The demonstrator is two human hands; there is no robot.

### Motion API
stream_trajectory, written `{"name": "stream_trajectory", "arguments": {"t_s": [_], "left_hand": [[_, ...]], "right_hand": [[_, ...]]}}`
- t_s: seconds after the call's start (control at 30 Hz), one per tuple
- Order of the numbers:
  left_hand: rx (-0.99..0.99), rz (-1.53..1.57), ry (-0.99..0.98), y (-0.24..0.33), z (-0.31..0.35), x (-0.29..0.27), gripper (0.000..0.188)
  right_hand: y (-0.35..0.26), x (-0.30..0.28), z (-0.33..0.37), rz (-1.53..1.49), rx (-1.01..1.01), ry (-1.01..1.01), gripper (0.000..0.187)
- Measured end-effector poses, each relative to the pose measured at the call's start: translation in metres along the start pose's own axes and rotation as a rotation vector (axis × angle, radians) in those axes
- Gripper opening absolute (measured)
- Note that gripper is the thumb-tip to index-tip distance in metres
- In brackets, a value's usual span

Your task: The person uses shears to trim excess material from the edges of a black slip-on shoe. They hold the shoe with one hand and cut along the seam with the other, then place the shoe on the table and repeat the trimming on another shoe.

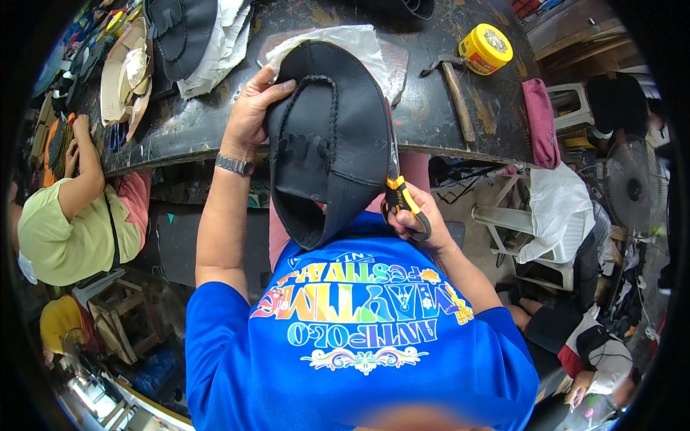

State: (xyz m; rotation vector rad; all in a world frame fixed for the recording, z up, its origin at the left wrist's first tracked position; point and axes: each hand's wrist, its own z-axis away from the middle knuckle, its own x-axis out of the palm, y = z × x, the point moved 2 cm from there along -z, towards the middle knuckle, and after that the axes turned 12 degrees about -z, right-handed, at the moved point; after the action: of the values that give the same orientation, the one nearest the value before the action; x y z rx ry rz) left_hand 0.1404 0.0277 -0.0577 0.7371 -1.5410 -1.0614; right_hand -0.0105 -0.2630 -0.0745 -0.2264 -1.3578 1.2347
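A black moccasin-style shoe upper (363,115), with braided stitching and a fringed flap, hangs over the near edge of the dark worktable. My left hand (248,115) grips its left rim, thumb on top and fingers behind. In my right hand (424,215) is a pair of scissors (394,188) with black and yellow handles. Their blades point up along the right edge of the upper; whether they are cutting into it is hidden. Behind the upper lies a white sheet (352,39) of lining or paper.
To the right on the worktable (496,108) lie a hammer (458,97), a yellow tub (485,49) and a pink pouch (540,122). At the left are another black upper (183,32) and tan pieces (129,72). A person in yellow-green (79,223) works at far left.
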Motion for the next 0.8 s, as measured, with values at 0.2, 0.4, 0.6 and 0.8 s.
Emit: {"name": "stream_trajectory", "arguments": {"t_s": [0.2, 0.4, 0.6, 0.8], "left_hand": [[-0.031, -0.034, -0.021, -0.002, -0.001, -0.002, 0.040], [-0.072, -0.043, -0.082, 0.002, -0.003, -0.005, 0.045], [-0.096, -0.117, -0.053, 0.000, -0.001, -0.006, 0.048], [-0.108, -0.059, -0.080, 0.003, -0.003, -0.015, 0.045]], "right_hand": [[-0.005, -0.003, -0.003, 0.042, 0.070, -0.046, 0.053], [-0.004, -0.007, -0.007, 0.006, 0.102, -0.148, 0.067], [0.000, -0.013, -0.007, 0.054, 0.119, -0.148, 0.056], [-0.008, -0.013, -0.010, 0.070, 0.102, -0.026, 0.075]]}}
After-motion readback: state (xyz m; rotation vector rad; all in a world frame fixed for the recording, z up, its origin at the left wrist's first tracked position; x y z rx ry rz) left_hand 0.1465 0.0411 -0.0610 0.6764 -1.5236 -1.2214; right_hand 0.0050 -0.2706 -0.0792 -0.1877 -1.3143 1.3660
